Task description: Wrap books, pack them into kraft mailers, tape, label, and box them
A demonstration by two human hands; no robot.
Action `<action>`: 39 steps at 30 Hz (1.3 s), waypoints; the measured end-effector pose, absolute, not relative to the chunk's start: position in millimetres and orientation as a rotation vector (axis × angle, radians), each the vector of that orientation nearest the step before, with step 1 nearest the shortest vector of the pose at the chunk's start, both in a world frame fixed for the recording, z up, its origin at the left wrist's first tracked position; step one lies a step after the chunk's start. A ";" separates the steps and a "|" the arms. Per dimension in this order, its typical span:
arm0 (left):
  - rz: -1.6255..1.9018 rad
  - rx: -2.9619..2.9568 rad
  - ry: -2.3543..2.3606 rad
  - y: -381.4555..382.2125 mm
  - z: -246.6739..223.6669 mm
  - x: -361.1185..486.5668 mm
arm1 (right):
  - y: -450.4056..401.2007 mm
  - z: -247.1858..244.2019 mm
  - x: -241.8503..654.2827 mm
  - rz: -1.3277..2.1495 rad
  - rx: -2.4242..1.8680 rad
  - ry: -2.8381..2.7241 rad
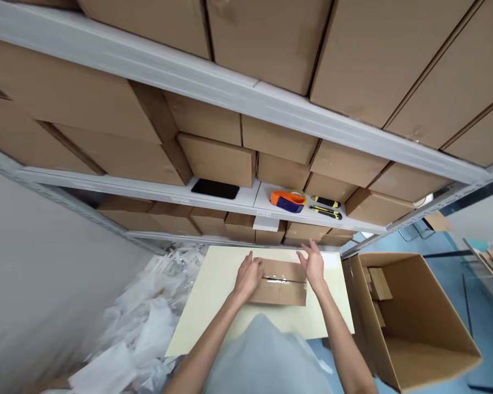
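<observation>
A small brown cardboard box [285, 293] lies on a pale yellow board in front of me, with shiny clear tape along its middle seam. My left hand [248, 275] rests at the box's upper left edge, its fingers bent over the corner; whether it grips the box is hard to tell. At the upper right corner is my right hand [313, 265], its fingers spread and raised, holding nothing. The pale yellow board [201, 306] extends under the box on both sides.
Shelves [230, 90] full of cartons stand ahead. One holds a black phone [215, 189], an orange and blue tape dispenser [288, 201] and yellow-black cutters [326, 212]. A large open carton [427, 350] stands right; crumpled white packaging [148, 323] lies left.
</observation>
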State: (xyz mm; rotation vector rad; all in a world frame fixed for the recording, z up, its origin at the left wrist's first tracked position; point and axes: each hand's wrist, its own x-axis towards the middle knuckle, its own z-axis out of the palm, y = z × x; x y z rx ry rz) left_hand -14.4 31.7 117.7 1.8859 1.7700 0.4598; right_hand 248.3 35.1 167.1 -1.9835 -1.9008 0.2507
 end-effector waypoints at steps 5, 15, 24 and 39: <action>0.986 2.053 1.726 118.5 211.1 18.5 | 151.7 269.8 206.8 0.037 -1.754 -2.189; 1.353 1.939 1.715 134.1 262.2 53.7 | 212.5 301.1 176.3 0.292 -1.981 -2.383; 1.506 1.507 1.531 25.6 226.9 46.0 | 111.1 249.5 199.2 1.170 -1.209 -1.668; 1.292 1.407 1.536 -115.2 213.9 29.3 | -69.9 200.6 186.8 1.504 -1.156 -1.343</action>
